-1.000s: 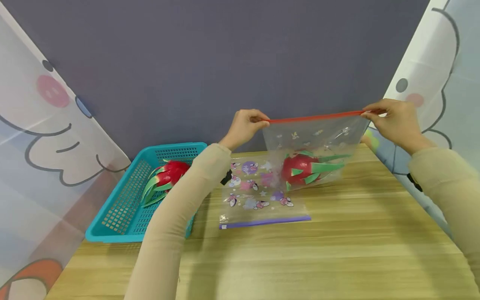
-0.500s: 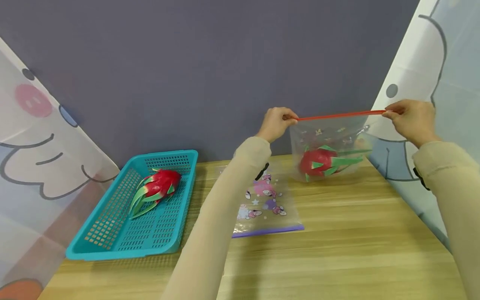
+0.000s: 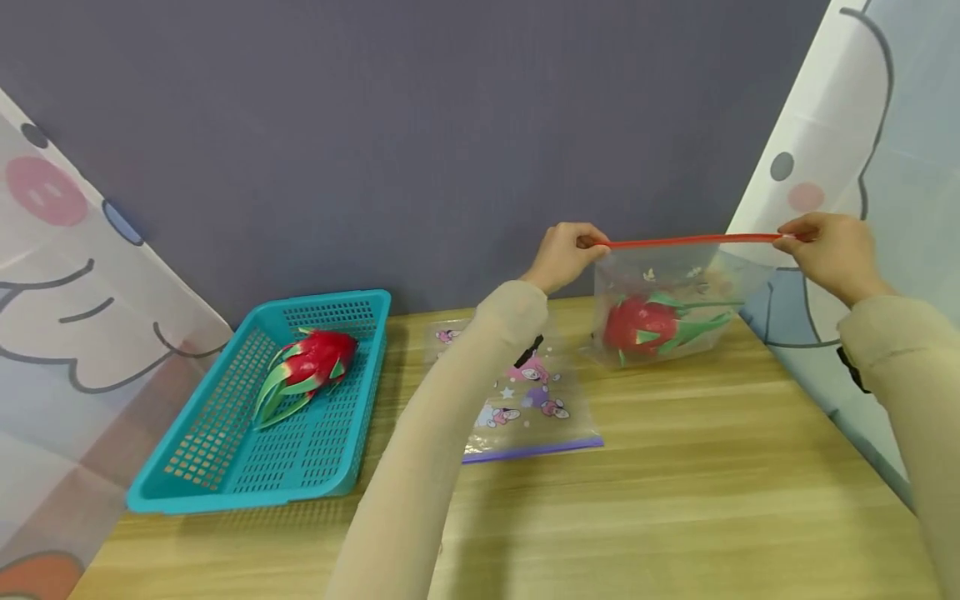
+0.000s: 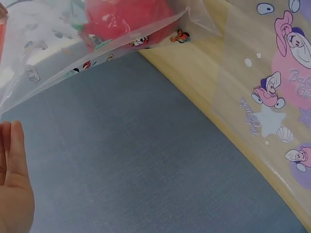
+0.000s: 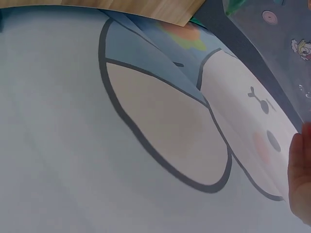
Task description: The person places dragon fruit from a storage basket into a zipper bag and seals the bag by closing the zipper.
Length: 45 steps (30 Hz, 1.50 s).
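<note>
A clear zip bag (image 3: 738, 271) with a red top strip hangs stretched between both hands at the back right of the table. Inside it lies a red dragon fruit (image 3: 639, 327) with green leaf tips. My left hand (image 3: 564, 255) pinches the strip's left end, and my right hand (image 3: 836, 257) pinches the right end. The bag's bottom is close over the tabletop. In the left wrist view, the bag's printed plastic (image 4: 43, 53) and part of the fruit (image 4: 129, 17) show above the left hand (image 4: 14, 179). Only an edge of the right hand (image 5: 299, 177) appears in the right wrist view.
A second zip bag (image 3: 558, 429) with a purple strip and cartoon prints lies flat on the wooden table (image 3: 675, 517), partly hidden by the left sleeve. At left stands a blue basket (image 3: 206, 502) with another dragon fruit (image 3: 318, 360). A grey wall (image 3: 450, 150) rises behind.
The zip bag with the dragon fruit has moved right, away from the purple-strip bag, then sunk slightly towards the table. Both hands keep their pinch on the red strip. The head view has shifted.
</note>
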### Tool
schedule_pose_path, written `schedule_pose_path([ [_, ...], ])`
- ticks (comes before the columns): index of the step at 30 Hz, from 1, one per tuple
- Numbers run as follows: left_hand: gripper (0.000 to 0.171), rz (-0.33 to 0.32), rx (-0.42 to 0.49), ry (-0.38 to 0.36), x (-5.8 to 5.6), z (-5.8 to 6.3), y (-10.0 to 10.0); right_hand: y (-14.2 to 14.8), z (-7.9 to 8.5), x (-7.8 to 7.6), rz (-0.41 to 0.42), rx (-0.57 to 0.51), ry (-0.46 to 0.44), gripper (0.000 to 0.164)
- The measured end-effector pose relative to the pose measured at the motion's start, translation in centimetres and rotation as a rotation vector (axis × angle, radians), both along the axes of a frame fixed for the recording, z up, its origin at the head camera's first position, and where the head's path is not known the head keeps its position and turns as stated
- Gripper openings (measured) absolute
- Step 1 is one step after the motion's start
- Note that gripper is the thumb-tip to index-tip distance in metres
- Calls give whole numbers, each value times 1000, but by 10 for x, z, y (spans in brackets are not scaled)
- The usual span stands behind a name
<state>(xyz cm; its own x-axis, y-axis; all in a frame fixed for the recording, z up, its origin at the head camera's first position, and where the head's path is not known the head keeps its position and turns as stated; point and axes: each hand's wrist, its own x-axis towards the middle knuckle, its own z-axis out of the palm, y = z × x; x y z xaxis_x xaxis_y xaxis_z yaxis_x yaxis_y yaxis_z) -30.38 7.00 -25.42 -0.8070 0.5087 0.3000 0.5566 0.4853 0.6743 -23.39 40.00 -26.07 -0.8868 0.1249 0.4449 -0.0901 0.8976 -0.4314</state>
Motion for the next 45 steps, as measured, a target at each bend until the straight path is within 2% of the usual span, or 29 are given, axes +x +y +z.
schedule_pose_path([
  [6, 18, -16, 21, -52, 3, -3, -4, 0, -2, 4, 38, -1, -28, 30],
  [12, 26, -51, -15, -113, 11, -7, -8, 4, -7, 13, 73, -17, -28, 34],
  [21, 40, -55, -65, -158, 15, -2, -15, 1, 3, 13, 75, 19, -82, 49],
  [24, 40, -46, -40, -170, 18, -1, -22, -3, 5, 13, 84, -12, -92, 51],
  [28, 36, -17, 16, -152, 24, 0, -35, -6, 5, 14, 96, -64, -91, 53],
  [30, 36, -18, 14, -146, 27, 1, -43, -8, 5, 15, 98, -95, -91, 53],
  [36, 45, -68, -92, -156, 39, 8, -70, -22, 9, 23, 138, -211, -69, 43],
  [40, 45, -84, -153, -170, 54, 8, -91, -37, 5, 36, 215, -267, -68, 36],
  [45, 37, -72, -133, -150, 74, 4, -120, -58, -3, 51, 310, -270, -140, 41],
])
